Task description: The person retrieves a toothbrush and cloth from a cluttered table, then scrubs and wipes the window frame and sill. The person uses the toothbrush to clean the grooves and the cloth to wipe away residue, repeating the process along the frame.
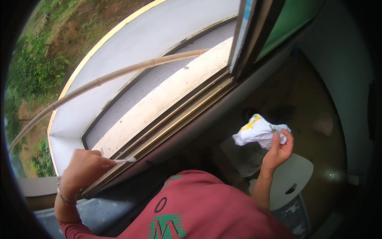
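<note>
My left hand (84, 169) is closed around the handle of a slim white brush (126, 160) that looks like a toothbrush. The brush's head lies over the metal window track (167, 129), close to its inner edge; whether the bristles touch cannot be made out. A bracelet circles my left wrist. Away to the right, my right hand (278, 147) pinches a crumpled white cloth (256, 130) with a yellow print. The cloth hangs in the air, apart from the window frame.
Outside the sill stretches a long bamboo pole (99, 81), in front of a white parapet (139, 36). A green-tinted window pane (288, 24) stands at the upper right. Below my right hand is a white chair (292, 175); patterned blue fabric (95, 211) lies at the lower left.
</note>
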Motion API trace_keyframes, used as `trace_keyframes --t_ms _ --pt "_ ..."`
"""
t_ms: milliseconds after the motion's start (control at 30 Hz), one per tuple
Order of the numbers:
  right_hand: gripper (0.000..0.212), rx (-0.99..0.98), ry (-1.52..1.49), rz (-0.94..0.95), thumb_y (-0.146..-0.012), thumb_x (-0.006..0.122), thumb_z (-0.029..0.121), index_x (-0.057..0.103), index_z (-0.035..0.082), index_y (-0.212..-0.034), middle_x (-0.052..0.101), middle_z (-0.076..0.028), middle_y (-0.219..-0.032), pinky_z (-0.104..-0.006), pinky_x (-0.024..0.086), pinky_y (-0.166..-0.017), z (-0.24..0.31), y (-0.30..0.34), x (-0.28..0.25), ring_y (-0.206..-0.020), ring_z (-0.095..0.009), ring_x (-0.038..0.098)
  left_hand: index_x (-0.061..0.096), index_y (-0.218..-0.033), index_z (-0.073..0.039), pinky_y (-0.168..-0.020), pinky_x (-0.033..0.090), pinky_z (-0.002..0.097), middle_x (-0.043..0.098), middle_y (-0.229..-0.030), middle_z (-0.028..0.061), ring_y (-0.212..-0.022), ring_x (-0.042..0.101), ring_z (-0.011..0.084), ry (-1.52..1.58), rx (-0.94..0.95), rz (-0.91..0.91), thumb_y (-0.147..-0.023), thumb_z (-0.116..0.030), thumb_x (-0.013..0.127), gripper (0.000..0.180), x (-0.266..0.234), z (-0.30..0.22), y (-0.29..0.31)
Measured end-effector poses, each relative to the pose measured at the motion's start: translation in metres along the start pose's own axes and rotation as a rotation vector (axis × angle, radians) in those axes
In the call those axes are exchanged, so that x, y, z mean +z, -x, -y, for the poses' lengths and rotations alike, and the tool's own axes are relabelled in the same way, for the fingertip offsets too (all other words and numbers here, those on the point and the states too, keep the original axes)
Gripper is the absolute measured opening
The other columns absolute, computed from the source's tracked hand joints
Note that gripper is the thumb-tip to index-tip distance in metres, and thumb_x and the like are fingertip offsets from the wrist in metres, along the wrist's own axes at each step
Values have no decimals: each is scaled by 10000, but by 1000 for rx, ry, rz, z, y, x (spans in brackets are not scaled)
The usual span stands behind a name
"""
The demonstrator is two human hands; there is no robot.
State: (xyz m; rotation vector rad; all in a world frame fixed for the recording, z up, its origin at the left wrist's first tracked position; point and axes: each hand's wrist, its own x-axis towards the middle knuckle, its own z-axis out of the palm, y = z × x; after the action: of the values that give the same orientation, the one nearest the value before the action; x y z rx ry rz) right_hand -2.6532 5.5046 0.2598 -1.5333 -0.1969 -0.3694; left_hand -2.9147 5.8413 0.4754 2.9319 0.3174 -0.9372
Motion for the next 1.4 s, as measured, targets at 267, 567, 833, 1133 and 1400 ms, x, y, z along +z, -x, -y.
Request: trace_keyframes --t_ms 267,567,833,1133,1400 --pt "199 -124 -146 203 -805 614 -67 568 -9 -990 550 -57 -960 -262 434 -813 17 -3 51 -894 -146 536 592 -1137 -155 -487 428 373 539 -732 105 -560 553 278 118 184 -604 -786 -75 568 360 19 -71 -123" --pt "210 -166 -134 272 -808 577 -95 563 6 -992 545 -66 -970 -277 442 -827 17 -1 53 -918 -158 539 694 -966 -144 -540 460 349 565 -657 107 -582 576 266 182 -178 -461 -739 -70 646 243 4 -7 2" --pt "227 -473 -3 383 -737 687 -57 606 26 -933 588 -111 -877 -291 473 -703 38 6 109 -783 -232 582 588 -1081 -104 -542 463 402 575 -729 161 -629 586 324 162 228 -684 -818 -98 494 279 -13 -78 -239" --pt "260 -538 37 367 -734 650 -98 602 25 -957 586 -118 -887 -306 485 -701 23 -9 117 -790 -249 587 655 -1020 -170 -412 413 377 532 -620 78 -464 537 239 -54 -12 -410 -783 -105 583 257 17 -9 -69" --pt "249 -516 -35 349 -750 654 -78 603 32 -967 585 -116 -900 -311 491 -714 34 -1 129 -816 -250 594 537 -1179 -115 -469 440 394 529 -735 120 -516 532 291 94 286 -815 -790 -91 529 390 -5 -76 -226"
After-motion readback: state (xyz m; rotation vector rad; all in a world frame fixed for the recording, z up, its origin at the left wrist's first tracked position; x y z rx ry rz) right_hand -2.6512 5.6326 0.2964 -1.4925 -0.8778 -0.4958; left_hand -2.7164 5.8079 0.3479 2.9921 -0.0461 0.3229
